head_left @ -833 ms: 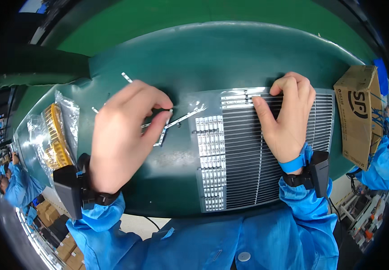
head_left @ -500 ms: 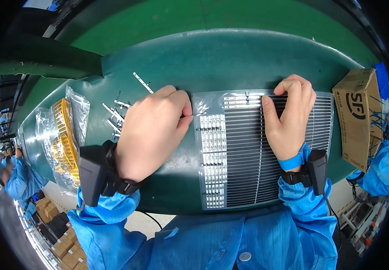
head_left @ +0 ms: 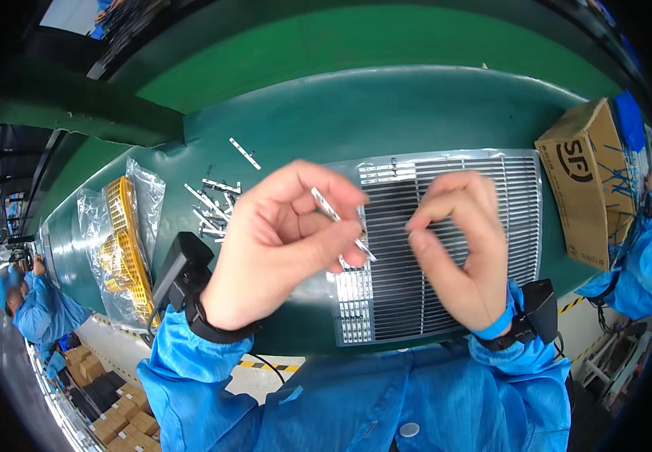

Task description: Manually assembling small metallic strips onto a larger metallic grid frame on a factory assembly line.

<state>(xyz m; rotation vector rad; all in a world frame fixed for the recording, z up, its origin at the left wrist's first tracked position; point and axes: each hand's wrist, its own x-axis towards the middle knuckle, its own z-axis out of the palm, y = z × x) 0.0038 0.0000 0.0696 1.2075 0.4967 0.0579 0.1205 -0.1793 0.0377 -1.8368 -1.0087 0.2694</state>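
Note:
My left hand (head_left: 266, 248) is raised over the table's middle, with a thin white strip with dark marks (head_left: 365, 249) held slanting between its thumb and fingers. To its right, my right hand (head_left: 465, 256) hovers over a lined black and silver sheet (head_left: 390, 294). Its thumb and index fingertips are pinched together; whatever may be between them is too small to make out. Short white strips (head_left: 355, 305) lie in rows along the sheet's left side, and a few more (head_left: 386, 174) at its top left. Left of my left hand lies a loose pile of similar strips (head_left: 209, 207).
One strip (head_left: 244, 154) lies apart, beyond the pile. Yellow mesh-like pieces in a clear bag (head_left: 119, 233) are at the left of the green table (head_left: 303, 113). A cardboard box (head_left: 578, 196) with blue ties stands at the right. Another person in blue (head_left: 51, 301) is far left.
My left hand has lifted and turned over, showing the strip in its fingers. My right hand has moved left and nearer, off the sheet's upper part, and closed into a pinch.

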